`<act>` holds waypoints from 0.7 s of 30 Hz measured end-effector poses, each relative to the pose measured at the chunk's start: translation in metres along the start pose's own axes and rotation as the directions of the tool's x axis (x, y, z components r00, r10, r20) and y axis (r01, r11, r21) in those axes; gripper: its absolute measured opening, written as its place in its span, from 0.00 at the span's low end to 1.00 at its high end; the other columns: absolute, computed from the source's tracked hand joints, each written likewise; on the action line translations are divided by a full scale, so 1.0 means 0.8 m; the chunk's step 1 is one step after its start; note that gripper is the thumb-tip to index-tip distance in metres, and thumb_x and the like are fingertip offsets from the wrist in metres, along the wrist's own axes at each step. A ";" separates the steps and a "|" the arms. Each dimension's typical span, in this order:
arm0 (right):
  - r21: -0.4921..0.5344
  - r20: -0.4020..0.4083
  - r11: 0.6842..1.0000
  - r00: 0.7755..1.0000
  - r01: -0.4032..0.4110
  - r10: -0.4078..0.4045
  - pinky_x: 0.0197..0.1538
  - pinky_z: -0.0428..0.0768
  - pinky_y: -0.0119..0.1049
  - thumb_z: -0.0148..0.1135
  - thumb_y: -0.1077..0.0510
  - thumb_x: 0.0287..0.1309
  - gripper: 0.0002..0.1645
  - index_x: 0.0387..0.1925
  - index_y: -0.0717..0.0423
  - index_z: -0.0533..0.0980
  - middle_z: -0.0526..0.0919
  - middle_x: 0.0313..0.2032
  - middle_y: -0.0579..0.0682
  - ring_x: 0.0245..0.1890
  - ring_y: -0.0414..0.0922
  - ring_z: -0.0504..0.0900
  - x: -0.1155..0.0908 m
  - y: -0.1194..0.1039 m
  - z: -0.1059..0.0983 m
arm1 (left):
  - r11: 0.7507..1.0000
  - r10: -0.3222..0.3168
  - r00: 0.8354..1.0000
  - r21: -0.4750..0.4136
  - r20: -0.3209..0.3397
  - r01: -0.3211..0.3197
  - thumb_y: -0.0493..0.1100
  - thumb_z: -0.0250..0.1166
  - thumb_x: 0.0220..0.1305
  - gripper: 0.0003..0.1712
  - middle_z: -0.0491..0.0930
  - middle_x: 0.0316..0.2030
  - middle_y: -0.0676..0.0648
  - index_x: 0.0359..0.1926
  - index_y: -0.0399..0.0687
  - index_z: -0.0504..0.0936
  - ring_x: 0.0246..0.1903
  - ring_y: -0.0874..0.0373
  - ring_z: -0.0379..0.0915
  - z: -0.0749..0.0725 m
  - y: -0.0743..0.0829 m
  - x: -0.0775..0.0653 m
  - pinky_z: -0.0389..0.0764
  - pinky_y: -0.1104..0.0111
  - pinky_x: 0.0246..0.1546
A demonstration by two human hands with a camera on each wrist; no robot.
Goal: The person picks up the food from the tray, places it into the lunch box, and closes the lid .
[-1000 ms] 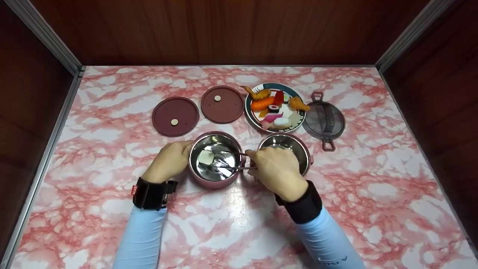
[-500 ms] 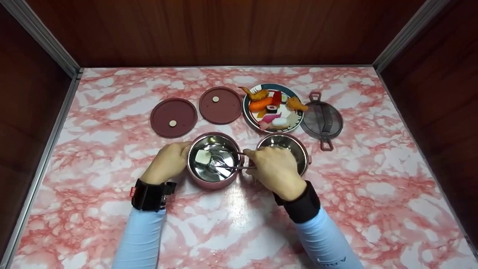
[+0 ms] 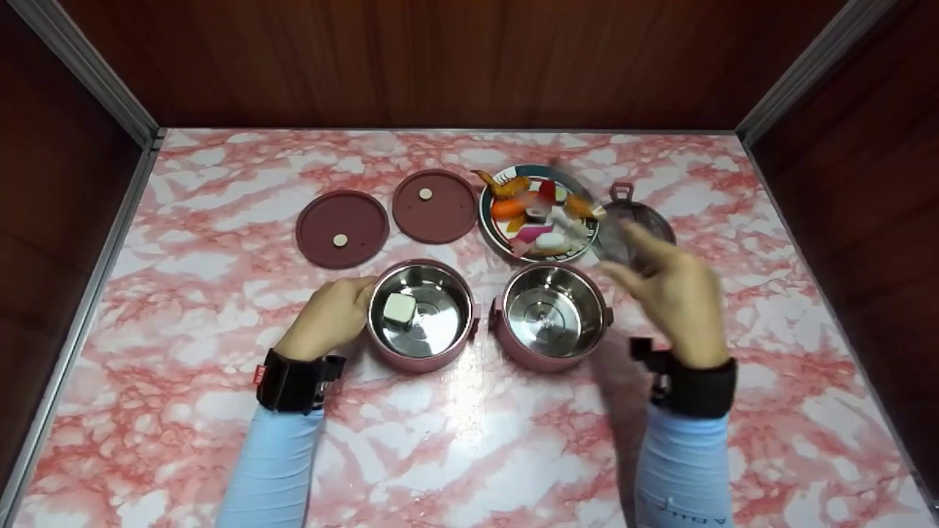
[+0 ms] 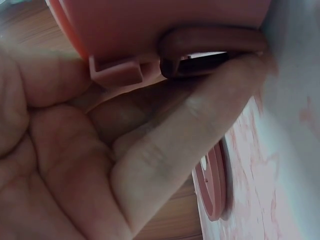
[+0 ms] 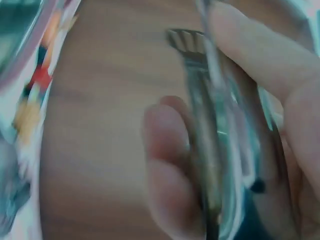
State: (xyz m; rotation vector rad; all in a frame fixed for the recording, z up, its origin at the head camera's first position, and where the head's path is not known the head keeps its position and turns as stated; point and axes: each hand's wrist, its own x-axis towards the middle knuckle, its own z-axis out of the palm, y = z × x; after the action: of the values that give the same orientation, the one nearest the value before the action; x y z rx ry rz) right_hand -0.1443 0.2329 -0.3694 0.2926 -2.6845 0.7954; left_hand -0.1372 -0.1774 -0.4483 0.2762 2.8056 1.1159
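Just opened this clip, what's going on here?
A person's left hand holds the left pot by its side, and a pale cube lies inside it. The right hand, blurred, holds tongs near the plate of food; whether they grip anything is too blurred to tell. The right pot stands open with nothing visible inside.

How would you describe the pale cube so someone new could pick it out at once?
On the marbled table, find the left pink pot, the one the left hand holds. The pale cube lies inside, toward that hand. It alone sits in a pot; the other food-like pieces lie on the round plate.
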 end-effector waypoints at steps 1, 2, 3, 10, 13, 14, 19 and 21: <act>0.005 -0.035 0.999 0.999 -0.041 0.041 0.16 0.71 0.28 0.75 0.44 0.51 0.36 0.62 0.46 0.77 0.87 0.39 0.55 0.17 0.44 0.74 0.001 0.013 -0.004 | 1.000 -0.002 1.000 -0.002 0.005 0.002 0.39 0.52 0.75 0.17 0.83 0.49 0.37 0.53 0.41 0.84 0.53 0.40 0.77 0.000 0.000 0.000 0.73 0.47 0.58; 0.004 -0.061 0.996 0.994 -0.089 0.089 0.17 0.70 0.29 0.75 0.42 0.50 0.37 0.62 0.45 0.77 0.87 0.38 0.56 0.16 0.45 0.73 0.002 0.026 -0.007 | 1.000 -0.006 1.000 -0.004 0.010 0.006 0.39 0.51 0.75 0.17 0.82 0.50 0.36 0.55 0.41 0.84 0.54 0.40 0.76 -0.001 0.001 0.000 0.72 0.47 0.58; 0.001 -0.082 0.992 0.989 -0.126 0.126 0.19 0.70 0.31 0.75 0.41 0.50 0.38 0.62 0.45 0.76 0.87 0.34 0.57 0.17 0.46 0.73 0.004 0.037 -0.009 | 1.000 -0.011 1.000 -0.005 0.013 0.011 0.39 0.51 0.75 0.18 0.82 0.51 0.36 0.56 0.41 0.83 0.54 0.40 0.76 -0.001 0.001 0.000 0.72 0.47 0.59; -0.057 -0.074 0.981 0.981 -0.183 0.179 0.33 0.71 0.49 0.69 0.40 0.58 0.35 0.63 0.52 0.77 0.79 0.23 0.57 0.24 0.53 0.74 0.012 0.091 0.000 | 1.000 -0.020 1.000 0.002 0.011 0.020 0.40 0.51 0.76 0.18 0.81 0.53 0.36 0.57 0.41 0.82 0.56 0.39 0.75 -0.001 -0.003 0.000 0.70 0.46 0.60; -0.058 -0.036 0.986 0.988 -0.155 0.153 0.34 0.73 0.50 0.70 0.46 0.58 0.31 0.60 0.56 0.78 0.82 0.25 0.59 0.25 0.55 0.77 0.015 0.100 0.008 | 1.000 -0.014 1.000 0.003 0.008 0.014 0.40 0.51 0.76 0.18 0.81 0.53 0.36 0.57 0.40 0.82 0.56 0.39 0.74 0.000 -0.004 0.000 0.70 0.46 0.60; -0.055 -0.022 0.987 0.989 -0.150 0.149 0.36 0.73 0.51 0.71 0.48 0.58 0.30 0.59 0.57 0.78 0.82 0.27 0.60 0.26 0.55 0.77 0.016 0.102 0.012 | 1.000 -0.015 1.000 0.003 0.009 0.015 0.40 0.51 0.76 0.18 0.81 0.53 0.36 0.57 0.41 0.82 0.56 0.39 0.74 0.000 -0.004 0.000 0.70 0.46 0.61; -0.100 0.032 0.984 0.988 -0.147 0.151 0.37 0.75 0.57 0.70 0.50 0.59 0.32 0.61 0.62 0.76 0.83 0.31 0.65 0.29 0.61 0.79 0.019 0.109 0.028 | 1.000 -0.028 0.999 0.002 0.021 0.028 0.40 0.50 0.76 0.20 0.78 0.56 0.36 0.61 0.41 0.80 0.59 0.39 0.72 0.001 -0.003 0.000 0.68 0.47 0.62; -0.135 0.036 0.980 0.988 -0.145 0.151 0.37 0.75 0.60 0.70 0.50 0.59 0.32 0.61 0.62 0.76 0.83 0.35 0.69 0.30 0.66 0.80 0.019 0.113 0.033 | 1.000 -0.024 1.000 0.003 0.020 0.024 0.40 0.50 0.76 0.20 0.79 0.56 0.36 0.61 0.41 0.80 0.58 0.39 0.73 0.001 -0.002 0.001 0.68 0.46 0.62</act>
State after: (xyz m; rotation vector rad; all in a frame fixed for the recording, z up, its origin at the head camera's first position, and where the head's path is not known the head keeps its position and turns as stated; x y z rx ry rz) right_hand -0.1903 0.2910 -0.4294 0.0813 -2.8126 0.6545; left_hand -0.1380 -0.1780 -0.4503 0.2516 2.7856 1.0980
